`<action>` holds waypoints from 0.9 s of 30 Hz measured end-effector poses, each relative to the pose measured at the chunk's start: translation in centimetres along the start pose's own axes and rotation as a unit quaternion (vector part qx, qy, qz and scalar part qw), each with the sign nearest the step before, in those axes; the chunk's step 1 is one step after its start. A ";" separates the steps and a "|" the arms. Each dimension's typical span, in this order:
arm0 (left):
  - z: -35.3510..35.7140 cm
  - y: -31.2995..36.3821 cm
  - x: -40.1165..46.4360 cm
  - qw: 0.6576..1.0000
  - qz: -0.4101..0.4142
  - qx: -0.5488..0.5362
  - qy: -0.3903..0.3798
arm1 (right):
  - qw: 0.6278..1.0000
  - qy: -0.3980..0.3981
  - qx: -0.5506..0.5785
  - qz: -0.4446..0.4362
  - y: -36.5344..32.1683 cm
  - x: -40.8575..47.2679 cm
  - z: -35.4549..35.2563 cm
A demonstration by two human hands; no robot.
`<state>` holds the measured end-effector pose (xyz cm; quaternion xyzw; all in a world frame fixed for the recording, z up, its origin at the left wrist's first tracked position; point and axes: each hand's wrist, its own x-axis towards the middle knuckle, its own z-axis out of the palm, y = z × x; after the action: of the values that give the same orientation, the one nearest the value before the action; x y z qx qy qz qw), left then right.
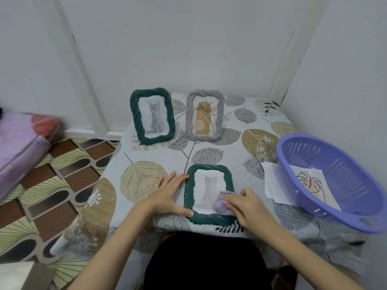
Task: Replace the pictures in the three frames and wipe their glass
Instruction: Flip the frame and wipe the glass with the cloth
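Head view looks down at a low table (146,158) with a cloth full of big leaf shapes, pushed into a corner of plain white walls (188,38). Beside it the floor (62,174) has brown and green tiles, and a purple bundle (18,147) lies there. A green frame (209,218) with a cat picture lies flat near the table's front edge, its long side running away from the person, the cat's head at the far end. The left hand (169,195) rests with straight fingers against that frame's left rim. The right hand (243,206) has its fingers curled over a small purple cloth (222,206), pressing it on the glass at the near right corner. Beyond the hands, another green cat frame (152,116) and a grey frame (204,115) with a plant drawing stand upright, tall way up. Right of the right hand sits a purple basket (335,181), with loose pictures (272,181) under it.
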<state>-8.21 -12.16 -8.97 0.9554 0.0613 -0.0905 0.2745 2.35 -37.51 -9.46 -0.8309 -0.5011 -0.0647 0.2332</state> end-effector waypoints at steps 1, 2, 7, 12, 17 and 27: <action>0.0 0.0 0.0 1.000 0.000 0.001 -0.002 | 1.000 0.016 -0.011 0.018 0.2 0.9 0.2; 0.0 0.0 0.0 1.000 0.000 0.002 -0.003 | 0.998 0.032 -0.009 0.046 0.4 2.0 0.5; -0.1 0.1 -0.1 1.000 -0.003 -0.008 -0.004 | 0.984 -0.010 0.041 0.171 -0.4 8.4 2.5; -0.1 0.1 -0.1 1.000 0.001 -0.010 0.001 | 0.977 -0.063 0.101 0.175 -5.2 9.2 3.4; 0.1 -0.1 0.0 1.000 0.000 -0.012 0.007 | 0.974 -0.132 0.115 0.141 -5.8 5.0 2.2; -0.3 0.7 -0.7 0.999 -0.016 -0.035 -0.010 | 0.980 -0.079 0.137 0.124 -3.2 -0.7 -1.8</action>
<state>-8.76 -12.65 -8.24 0.9432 0.0769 -0.1022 0.3066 -0.48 -37.63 -7.07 -0.8492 -0.4155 0.0991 0.3106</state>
